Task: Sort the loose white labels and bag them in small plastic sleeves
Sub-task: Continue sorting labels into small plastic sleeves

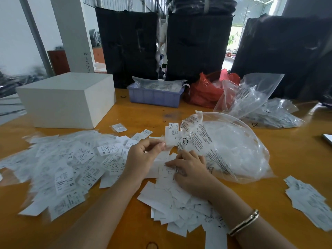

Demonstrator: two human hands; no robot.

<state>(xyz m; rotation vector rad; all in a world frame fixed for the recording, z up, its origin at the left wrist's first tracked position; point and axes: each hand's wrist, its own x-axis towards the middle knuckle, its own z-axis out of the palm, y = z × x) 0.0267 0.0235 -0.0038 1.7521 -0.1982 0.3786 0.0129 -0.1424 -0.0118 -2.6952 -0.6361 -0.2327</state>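
Observation:
My left hand (pixel 143 155) pinches a small clear sleeve with a white XL label (pixel 172 133) in it, held upright above the table. Beside it my right hand (pixel 190 169) lies on a heap of loose white labels (pixel 176 200), fingers curled, fingertips on a label. A wide spread of bagged labels (pixel 68 166) marked XS, S and XL covers the table to the left. One more small bagged label (pixel 119 127) lies apart, behind the spread. A large clear printed bag (pixel 231 148) of empty sleeves lies just right of my hands.
A white box (pixel 68 99) stands at back left and a lilac tray (pixel 154 96) with bagged items at back centre. Red bags (pixel 206 90) and clear bags (pixel 255 97) lie at back right. Another label stack (pixel 309 198) sits at right. Black bundles (pixel 195 44) wall the far edge.

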